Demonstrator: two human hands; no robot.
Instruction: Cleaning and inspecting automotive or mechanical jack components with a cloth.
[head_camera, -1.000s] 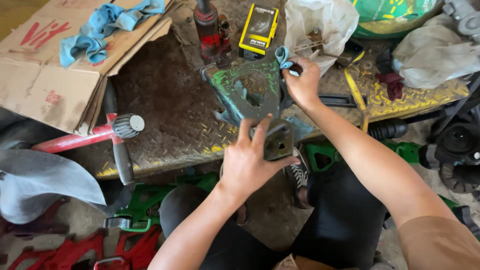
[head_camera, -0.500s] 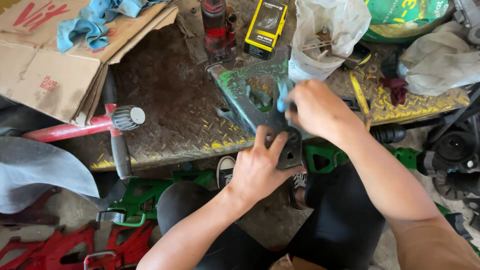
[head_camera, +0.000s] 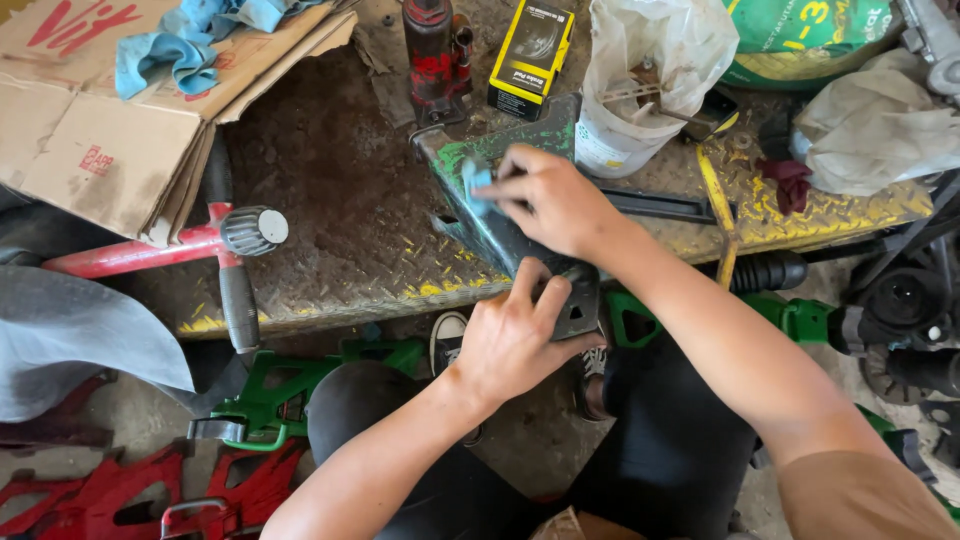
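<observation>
- Gripping the near end of the green metal bracket (head_camera: 500, 215), your left hand (head_camera: 515, 335) has its fingers curled over the grey plate end that overhangs the near edge of the checker-plate platform (head_camera: 330, 240).
- Your right hand (head_camera: 555, 200) is pinched shut on a small blue cloth (head_camera: 475, 185) and presses it against the bracket's upper face, near the bracket's far end.
- That bracket lies tilted across the middle of the platform, running from just in front of the red bottle jack (head_camera: 435, 50) down to the near edge above your knees.
- A yellow and black box (head_camera: 530, 45) sits at the platform's far edge, just right of the jack, and a white bucket lined with a plastic bag (head_camera: 645, 90) stands just beside the bracket's far end, behind your right hand.
- Flattened cardboard (head_camera: 120, 110) covers the platform's far left corner, with another blue rag (head_camera: 190, 35) on top of it.
- A red handle with a grey knurled knob (head_camera: 255, 230) pokes in over the left part of the platform, well apart from both of your hands.
- Green and red metal frames (head_camera: 270, 400) lie on the ground below the near edge, to your left.
</observation>
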